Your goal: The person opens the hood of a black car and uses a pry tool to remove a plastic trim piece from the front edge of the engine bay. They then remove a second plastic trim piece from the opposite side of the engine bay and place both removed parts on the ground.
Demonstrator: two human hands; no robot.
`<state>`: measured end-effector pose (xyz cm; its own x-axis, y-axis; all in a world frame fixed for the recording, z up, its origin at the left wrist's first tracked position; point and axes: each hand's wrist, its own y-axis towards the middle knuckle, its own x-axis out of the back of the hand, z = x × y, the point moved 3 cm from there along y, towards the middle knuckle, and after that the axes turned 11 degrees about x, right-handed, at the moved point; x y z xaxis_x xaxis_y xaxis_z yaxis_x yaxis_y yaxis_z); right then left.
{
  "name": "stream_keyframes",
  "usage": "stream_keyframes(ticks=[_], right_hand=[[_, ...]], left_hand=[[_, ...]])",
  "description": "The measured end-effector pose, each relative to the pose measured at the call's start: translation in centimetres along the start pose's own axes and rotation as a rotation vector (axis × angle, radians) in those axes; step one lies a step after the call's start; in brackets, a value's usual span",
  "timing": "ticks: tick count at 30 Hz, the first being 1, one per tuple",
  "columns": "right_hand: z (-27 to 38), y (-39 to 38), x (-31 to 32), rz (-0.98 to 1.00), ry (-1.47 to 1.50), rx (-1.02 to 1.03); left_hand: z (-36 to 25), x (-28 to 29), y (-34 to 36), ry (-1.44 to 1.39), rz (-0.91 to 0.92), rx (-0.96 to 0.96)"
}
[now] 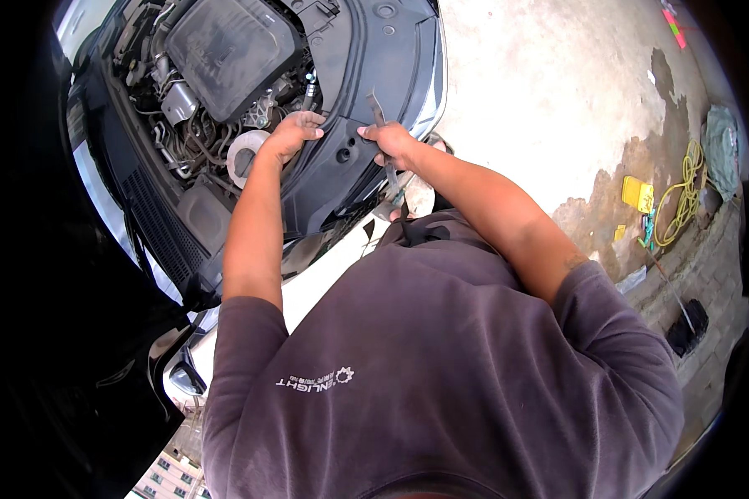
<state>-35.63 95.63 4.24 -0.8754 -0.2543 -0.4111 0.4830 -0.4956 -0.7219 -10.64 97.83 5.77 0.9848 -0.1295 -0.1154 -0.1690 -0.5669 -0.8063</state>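
My right hand [394,143] is closed round a long, flat grey metal tool [376,108] with what looks like a forked upper end; its exact kind I cannot make out. The tool crosses above the black plastic front panel [341,179] of a car's engine bay. My left hand [294,135] reaches over the panel's inner edge, its fingers apart and pointing right, with nothing visible in them. Just beyond those fingers a dark hose-like part [310,90] with a blue and white fitting rises. Beside my left wrist lies a pale round part [243,156].
A large black engine cover [233,58] fills the far side of the bay, with a silver canister [179,104] and hoses left of it. The raised black hood [58,333] hangs at left. On the floor at right lie a yellow box [637,194] and yellow-green hose [686,200].
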Motion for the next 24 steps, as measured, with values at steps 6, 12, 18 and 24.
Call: stream_keyframes(ticks=[6,12,18,24], right_hand=[[0.0,-0.2,0.7,-0.008,-0.077,0.023],[0.5,-0.7,-0.2,-0.037,-0.156,0.036],[0.6,-0.7,-0.3,-0.046,-0.123,0.069],[0.4,-0.9,-0.4,-0.091,-0.139,0.064]], left_hand=[[-0.1,-0.5,-0.9,-0.211,0.044,0.019],[0.7,-0.5,1.3,0.213,-0.186,-0.031],[0.2,-0.8,2.1,0.772,-0.459,-0.186],[0.2,-3.0,1.6,0.761,-0.643,-0.221]])
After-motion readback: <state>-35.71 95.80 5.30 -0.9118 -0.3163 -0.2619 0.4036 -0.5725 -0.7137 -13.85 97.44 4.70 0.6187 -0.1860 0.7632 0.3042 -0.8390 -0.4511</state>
